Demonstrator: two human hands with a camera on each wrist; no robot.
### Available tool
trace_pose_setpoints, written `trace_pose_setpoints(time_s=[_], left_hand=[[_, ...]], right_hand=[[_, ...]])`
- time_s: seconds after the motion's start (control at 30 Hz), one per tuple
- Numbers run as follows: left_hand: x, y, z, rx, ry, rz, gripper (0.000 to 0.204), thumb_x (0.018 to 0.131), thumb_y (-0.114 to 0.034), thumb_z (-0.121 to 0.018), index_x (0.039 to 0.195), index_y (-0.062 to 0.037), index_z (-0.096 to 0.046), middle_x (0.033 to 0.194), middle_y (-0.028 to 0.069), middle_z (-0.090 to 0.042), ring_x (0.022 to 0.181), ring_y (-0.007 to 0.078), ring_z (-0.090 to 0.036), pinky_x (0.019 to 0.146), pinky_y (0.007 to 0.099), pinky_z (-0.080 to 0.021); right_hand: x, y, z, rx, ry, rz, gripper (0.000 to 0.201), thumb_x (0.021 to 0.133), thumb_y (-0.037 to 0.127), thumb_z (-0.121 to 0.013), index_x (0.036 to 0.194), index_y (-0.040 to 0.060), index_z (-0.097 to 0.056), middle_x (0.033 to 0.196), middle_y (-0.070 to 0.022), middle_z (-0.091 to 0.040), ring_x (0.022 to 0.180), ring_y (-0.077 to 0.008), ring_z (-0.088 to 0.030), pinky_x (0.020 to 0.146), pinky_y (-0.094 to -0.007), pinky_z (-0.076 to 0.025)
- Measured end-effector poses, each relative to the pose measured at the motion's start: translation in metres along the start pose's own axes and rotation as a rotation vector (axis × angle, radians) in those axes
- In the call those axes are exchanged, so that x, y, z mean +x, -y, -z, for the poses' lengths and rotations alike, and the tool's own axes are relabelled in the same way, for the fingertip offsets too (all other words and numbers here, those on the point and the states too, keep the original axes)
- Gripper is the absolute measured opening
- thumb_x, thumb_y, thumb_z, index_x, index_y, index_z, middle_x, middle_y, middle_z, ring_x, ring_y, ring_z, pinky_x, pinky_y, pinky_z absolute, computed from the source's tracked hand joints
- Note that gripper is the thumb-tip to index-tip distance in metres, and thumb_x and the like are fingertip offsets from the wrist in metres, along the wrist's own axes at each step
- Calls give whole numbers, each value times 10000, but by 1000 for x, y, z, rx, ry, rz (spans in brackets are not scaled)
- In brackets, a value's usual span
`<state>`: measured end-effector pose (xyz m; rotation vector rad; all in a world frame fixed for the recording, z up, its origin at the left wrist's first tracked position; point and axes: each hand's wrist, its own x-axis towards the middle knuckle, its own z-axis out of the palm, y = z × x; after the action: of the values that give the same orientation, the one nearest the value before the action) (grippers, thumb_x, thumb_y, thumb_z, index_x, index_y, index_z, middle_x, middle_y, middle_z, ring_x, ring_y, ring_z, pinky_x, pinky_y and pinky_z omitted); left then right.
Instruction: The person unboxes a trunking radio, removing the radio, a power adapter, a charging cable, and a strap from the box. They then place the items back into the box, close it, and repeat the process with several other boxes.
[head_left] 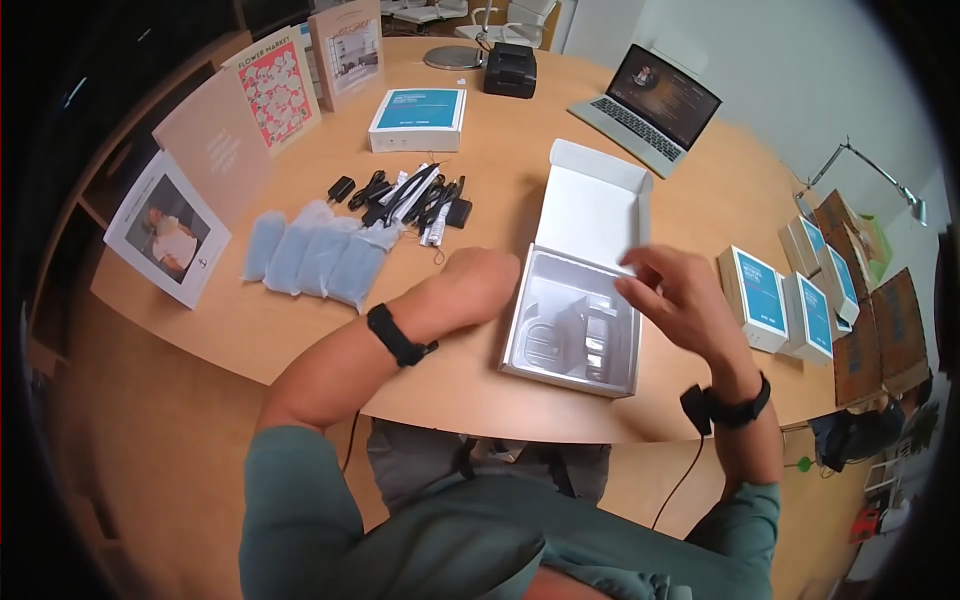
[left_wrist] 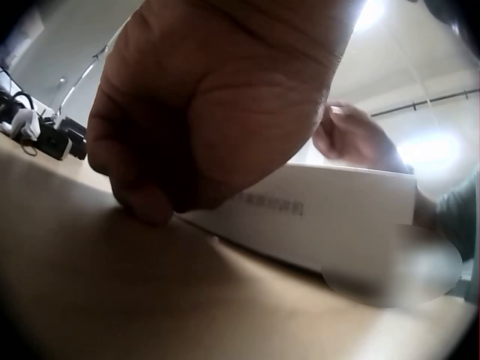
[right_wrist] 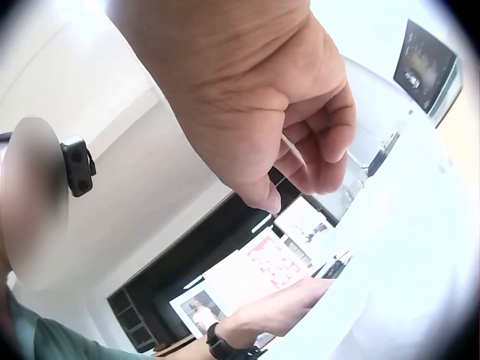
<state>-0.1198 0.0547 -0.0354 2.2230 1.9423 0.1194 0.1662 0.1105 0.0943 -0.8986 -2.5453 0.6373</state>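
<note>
An open white box (head_left: 515, 350) lies on the table, its lid (head_left: 597, 200) folded back and a clear moulded plastic tray (head_left: 565, 335) inside it. My left hand (head_left: 482, 285) is at the box's left side; in the left wrist view this hand (left_wrist: 217, 112) has curled fingers low at the tabletop, beside the box's white side wall (left_wrist: 330, 217). Nothing shows in its fingers, though the palm is partly hidden. Over the box's right edge my right hand (head_left: 680, 295) is raised, and in the right wrist view the hand (right_wrist: 262, 112) has loosely bent fingers with nothing between them.
Several wrapped grey-blue packets (head_left: 325, 255) and a pile of cables and adapters (head_left: 415, 200) lie left. A closed blue-topped box (head_left: 418, 112), black device (head_left: 510, 70) and laptop (head_left: 650, 110) stand farther back. More boxes (head_left: 757, 300) are right; framed prints (head_left: 168, 230) stand left.
</note>
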Motion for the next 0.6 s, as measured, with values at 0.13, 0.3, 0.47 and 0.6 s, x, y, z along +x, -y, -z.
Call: trace_pose_setpoints(time_s=[0.13, 0.3, 0.47, 0.6], left_hand=[[-8, -6, -4, -98, 1, -29, 149, 949, -59, -623, 1033, 13, -723, 990, 268, -784, 941, 469, -771, 821, 555, -610], [-11, -1, 1, -83, 121, -36, 165, 948, -10, -615, 1084, 65, -670, 1019, 310, -771, 994, 478, -772, 839, 539, -617], [-13, 3, 4, -80, 124, -92, 260, 925, 32, -625, 1183, 62, -645, 1063, 306, -772, 1020, 461, -774, 865, 525, -621], [-5, 0, 3, -106, 193, -32, 353, 869, 45, -683, 1221, 75, -667, 1103, 300, -783, 1037, 434, -786, 880, 490, -631]], right_hand=[[88, 48, -20, -190, 200, 299, 251, 963, 264, -757, 1091, 54, -808, 925, -196, -782, 874, -394, -762, 790, -457, -599], [191, 66, -90, -523, 255, 501, 225, 961, 174, -670, 1096, 81, -824, 969, -174, -793, 950, -392, -761, 852, -490, -608], [258, 64, -159, -516, 235, 638, 314, 971, 125, -642, 1237, 119, -811, 1083, -171, -780, 996, -379, -755, 898, -491, -610], [285, 74, -189, -576, 268, 611, 424, 976, 57, -636, 1357, 183, -772, 1207, -126, -753, 1064, -371, -758, 939, -469, -616]])
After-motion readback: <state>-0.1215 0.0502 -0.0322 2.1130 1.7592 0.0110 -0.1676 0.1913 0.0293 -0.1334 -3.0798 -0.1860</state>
